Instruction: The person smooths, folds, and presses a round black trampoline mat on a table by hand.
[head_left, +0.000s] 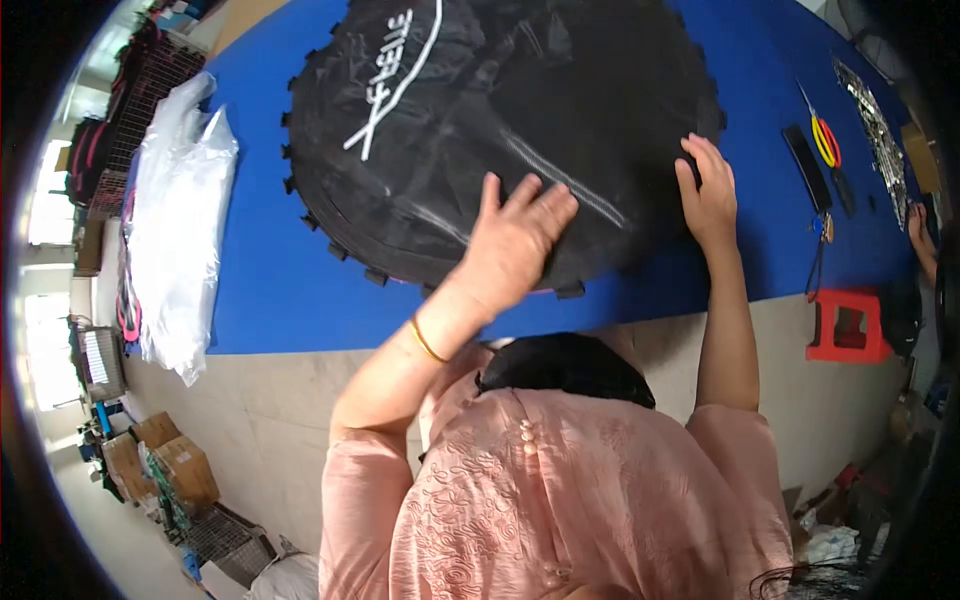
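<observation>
A large round black fabric piece [420,150] lies flat, with small tabs around its rim and white lettering at its upper left. Part of it runs out of view at the top. A zip-like strip [565,180] crosses its middle. My left hand [520,235] is palm down on the fabric near the front edge, fingers spread, with a yellow bangle on the wrist. At the right rim rests my right hand [710,185], its thumb and fingers apart along the edge. Neither hand grips anything.
The blue table [260,290] carries clear plastic bags [185,220] on the left. Yellow-and-red-handled scissors [825,140], a black bar [806,168] and a silvery strip [872,130] lie right. A red stool [845,325] stands below. Another person's hand [918,228] shows far right.
</observation>
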